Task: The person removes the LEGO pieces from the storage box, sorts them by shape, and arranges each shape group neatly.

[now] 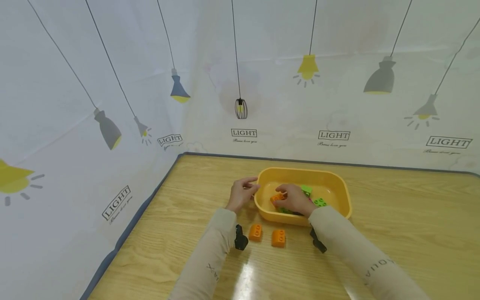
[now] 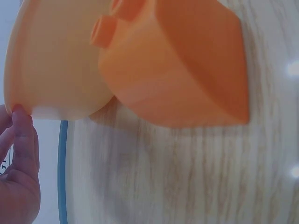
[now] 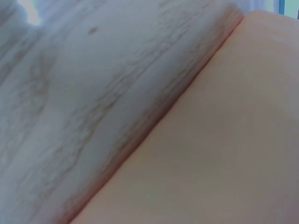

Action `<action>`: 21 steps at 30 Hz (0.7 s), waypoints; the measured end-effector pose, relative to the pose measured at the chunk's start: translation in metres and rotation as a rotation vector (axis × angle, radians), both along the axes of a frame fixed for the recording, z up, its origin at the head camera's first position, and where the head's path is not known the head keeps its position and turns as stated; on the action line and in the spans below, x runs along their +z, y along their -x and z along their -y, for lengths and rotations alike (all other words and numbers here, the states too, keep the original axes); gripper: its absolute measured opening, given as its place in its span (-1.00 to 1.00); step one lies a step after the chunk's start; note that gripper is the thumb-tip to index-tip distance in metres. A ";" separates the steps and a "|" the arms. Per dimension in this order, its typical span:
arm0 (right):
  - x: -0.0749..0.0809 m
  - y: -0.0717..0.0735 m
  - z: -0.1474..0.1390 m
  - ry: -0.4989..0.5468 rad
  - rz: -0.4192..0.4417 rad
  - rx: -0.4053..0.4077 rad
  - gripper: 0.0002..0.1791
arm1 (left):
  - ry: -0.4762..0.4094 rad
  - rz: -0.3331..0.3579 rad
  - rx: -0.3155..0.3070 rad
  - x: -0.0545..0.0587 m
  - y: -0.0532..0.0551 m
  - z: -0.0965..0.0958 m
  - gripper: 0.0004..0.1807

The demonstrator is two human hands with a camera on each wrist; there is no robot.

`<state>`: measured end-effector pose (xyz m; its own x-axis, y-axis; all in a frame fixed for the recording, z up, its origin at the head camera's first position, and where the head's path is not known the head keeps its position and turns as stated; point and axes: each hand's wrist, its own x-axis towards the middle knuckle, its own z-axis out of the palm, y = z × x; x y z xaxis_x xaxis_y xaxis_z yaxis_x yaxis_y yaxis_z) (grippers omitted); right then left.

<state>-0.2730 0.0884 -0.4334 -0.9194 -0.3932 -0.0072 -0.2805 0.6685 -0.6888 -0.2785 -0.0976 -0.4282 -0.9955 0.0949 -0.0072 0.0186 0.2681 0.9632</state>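
Observation:
In the head view, my left hand is at the left end of a yellow plastic tub. The left wrist view shows its fairly straight fingers touching the tub's rim. Inside the tub, my right hand pinches an orange building block between thumb and fingers. Around that hand lie green blocks, partly covered by it. Two more orange blocks, a left one and a right one, stand on the table in front of the tub. The right wrist view shows no hand, only the tub's outer wall and tabletop.
A wood-grain table holds everything. White sheeting printed with lamps rises behind and at the left, with a dark blue edge along the table. Black wrist devices, a left one and a right one, hang below the sleeves.

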 end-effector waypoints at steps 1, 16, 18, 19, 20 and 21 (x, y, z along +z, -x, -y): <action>0.000 0.000 0.000 -0.005 0.003 -0.011 -0.53 | 0.001 -0.001 -0.001 0.000 0.000 0.000 -0.64; 0.000 -0.001 -0.001 -0.023 -0.021 -0.032 -0.55 | 0.005 0.004 -0.012 0.002 -0.003 0.000 -0.63; 0.002 -0.002 -0.001 -0.002 -0.024 -0.033 -0.53 | 0.005 0.004 -0.011 0.003 -0.003 0.000 -0.63; 0.004 -0.003 -0.001 0.007 -0.027 -0.032 -0.52 | 0.005 0.003 -0.010 0.003 -0.003 0.000 -0.63; 0.005 -0.004 -0.002 0.017 -0.029 -0.030 -0.52 | 0.006 0.003 -0.008 0.003 -0.003 0.000 -0.63; 0.005 -0.005 -0.002 0.025 -0.035 -0.026 -0.51 | 0.009 0.001 -0.006 0.004 -0.003 0.000 -0.63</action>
